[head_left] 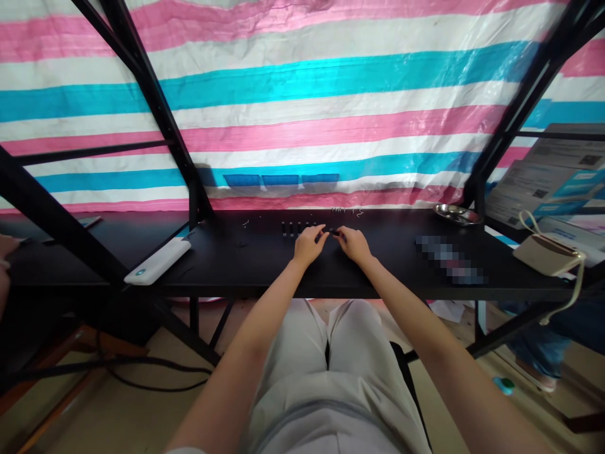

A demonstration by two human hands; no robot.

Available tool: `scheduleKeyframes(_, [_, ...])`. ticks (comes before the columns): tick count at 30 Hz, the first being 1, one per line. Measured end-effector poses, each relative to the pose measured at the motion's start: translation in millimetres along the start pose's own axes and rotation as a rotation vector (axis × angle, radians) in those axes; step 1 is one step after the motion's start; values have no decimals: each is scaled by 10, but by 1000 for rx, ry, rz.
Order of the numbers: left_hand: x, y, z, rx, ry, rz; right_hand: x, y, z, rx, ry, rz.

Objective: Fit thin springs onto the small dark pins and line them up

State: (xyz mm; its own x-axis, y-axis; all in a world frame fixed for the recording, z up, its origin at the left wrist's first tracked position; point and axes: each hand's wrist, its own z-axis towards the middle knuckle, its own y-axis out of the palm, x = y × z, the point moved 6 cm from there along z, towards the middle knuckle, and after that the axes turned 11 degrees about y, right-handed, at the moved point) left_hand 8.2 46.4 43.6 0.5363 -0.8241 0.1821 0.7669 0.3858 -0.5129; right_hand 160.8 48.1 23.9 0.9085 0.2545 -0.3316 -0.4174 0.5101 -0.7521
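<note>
Over the black table, my left hand (309,246) and my right hand (354,243) work close together with a small gap between them. A small dark piece (333,231) sits at the fingertips of my right hand, which pinches it. The thumb and forefinger of my left hand come together in a pinch facing that piece; whatever they hold is too small to make out. Several short black cylinders (292,229) stand in a row just beyond and left of my left hand. Small silvery pieces (339,210) lie in a line near the table's back edge.
A white box-like device (158,261) lies at the table's left end. Toward the right are a shiny metal dish (456,215), a blurred-out flat item (449,260) and a cream bag (548,253) with a strap. Black frame posts (155,107) flank the table (236,271). Another person's leg (543,350) shows at right.
</note>
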Motion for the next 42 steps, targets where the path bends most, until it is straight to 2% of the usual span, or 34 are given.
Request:
scheduleKeyframes(3, [-216,-186,-26,216,-207,-14,125,31,106,42,162,127])
scheduleKeyframes(6, [-416,-300,-98,362,-404,-74,254,197,239,-54,370,237])
scheduleKeyframes(8, [-479,-331,-136,402,-466,-94,261,321,323,-123,432,279])
scheduleKeyframes(12, [-478,-317,-153,382,-447,-93,126,501,452,-167,396,236])
scheduleKeyframes(18, [-470,-257,-159,318,-436,-78,-56,676,471,-238,378,12])
scheduleKeyframes(24, [-460,-230,-154,293,-416,-91,-109,700,466,-315,384,-82])
scheduleKeyframes(29, [-422,-231,-132,258,-391,-71,-122,637,463,-375,391,-117])
scheduleKeyframes(32, [-373,-204,-111,182,-377,-58,-132,533,379,-376,337,-188])
scheduleKeyframes(34, [-314,-131,-92,56,-339,-65,-122,434,284,-336,285,-258])
scheduleKeyframes(38, [-115,73,-80,-257,-154,-88,-9,225,55,-251,222,-375])
scheduleKeyframes(42, [110,237,-117,-494,67,-101,214,86,-126,-260,242,-396])
